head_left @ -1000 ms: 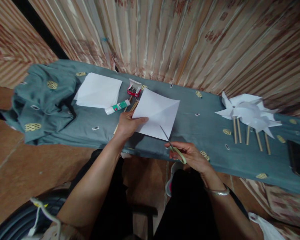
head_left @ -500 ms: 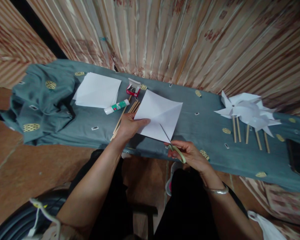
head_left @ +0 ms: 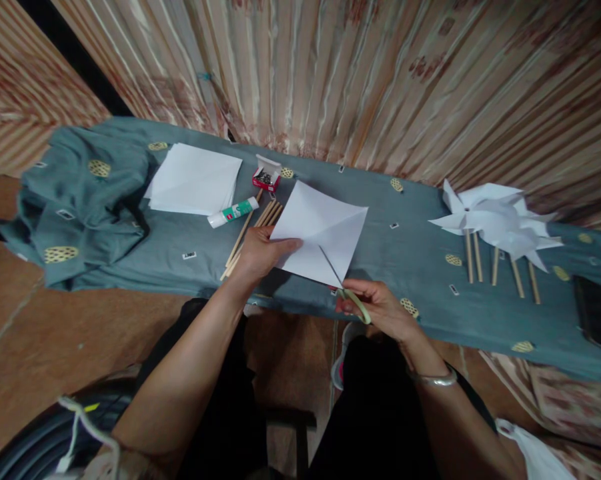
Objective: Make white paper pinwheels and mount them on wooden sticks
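Observation:
A creased white square sheet of paper (head_left: 325, 220) is held above the cloth. My left hand (head_left: 263, 253) grips its left edge, thumb on top and fingers beneath. My right hand (head_left: 375, 307) is closed around the pale green handles of a pair of scissors (head_left: 357, 307). One dark blade lies over the paper, running from the near right corner towards the middle; the other blade is hidden. Several thin wooden sticks (head_left: 267, 215) lie by my left hand, partly behind it.
A green-grey cloth (head_left: 405, 267) covers the narrow table. A stack of white paper (head_left: 195, 180), a glue stick (head_left: 233, 212) and an open red box of small metal pieces (head_left: 266, 179) lie left. Several paper pinwheels (head_left: 500, 220) on sticks and a dark phone (head_left: 597, 313) lie right.
Almost nothing differs. The paper has shifted very slightly to the right; both hands keep their grip and the scissors stay at the same corner.

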`<action>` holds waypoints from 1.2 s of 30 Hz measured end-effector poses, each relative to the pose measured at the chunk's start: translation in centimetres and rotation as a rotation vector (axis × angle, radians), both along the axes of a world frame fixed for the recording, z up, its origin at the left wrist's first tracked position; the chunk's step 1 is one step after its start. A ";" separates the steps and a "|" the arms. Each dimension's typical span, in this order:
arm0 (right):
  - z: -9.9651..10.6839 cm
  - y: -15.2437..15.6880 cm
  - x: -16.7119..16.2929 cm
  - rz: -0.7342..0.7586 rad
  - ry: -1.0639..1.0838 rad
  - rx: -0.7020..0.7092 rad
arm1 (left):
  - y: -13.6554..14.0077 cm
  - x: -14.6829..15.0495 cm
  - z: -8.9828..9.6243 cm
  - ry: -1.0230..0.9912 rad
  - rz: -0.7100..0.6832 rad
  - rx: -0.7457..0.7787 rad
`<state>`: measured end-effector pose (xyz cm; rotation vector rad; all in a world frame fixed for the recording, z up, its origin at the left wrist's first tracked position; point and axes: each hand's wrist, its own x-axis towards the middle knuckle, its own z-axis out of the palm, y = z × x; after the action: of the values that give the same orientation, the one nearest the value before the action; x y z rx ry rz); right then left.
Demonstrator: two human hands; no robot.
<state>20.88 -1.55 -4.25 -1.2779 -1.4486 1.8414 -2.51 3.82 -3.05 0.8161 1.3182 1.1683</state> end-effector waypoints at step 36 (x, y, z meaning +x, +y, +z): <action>0.4 0.2 -0.5 -0.050 -0.039 -0.067 | -0.4 0.3 -0.1 -0.006 -0.080 -0.038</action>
<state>20.38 -1.36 -3.81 -1.3773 -1.3732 1.8560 -2.19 3.46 -3.11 0.8293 1.2874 1.0789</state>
